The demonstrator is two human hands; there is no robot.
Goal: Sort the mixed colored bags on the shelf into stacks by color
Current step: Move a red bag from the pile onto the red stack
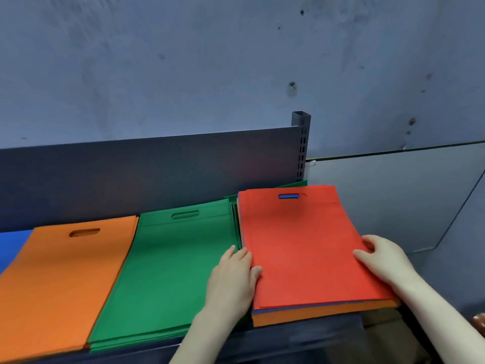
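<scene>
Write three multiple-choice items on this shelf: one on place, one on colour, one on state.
1. Which stack lies directly left of the mixed pile? A orange, B green, C blue.
2. What colour shows through the handle slot of the red bag? A blue, B green, C orange.
3. The red bag is: A flat on top of the pile, with a hand at each side edge; B lifted into the air; C folded in half.

Answers:
1 B: the green stack borders the pile, and the orange stack lies beyond it.
2 A: blue fills the slot.
3 A: it lies flat, with the left hand at its left edge and the right hand at its right edge.
</scene>
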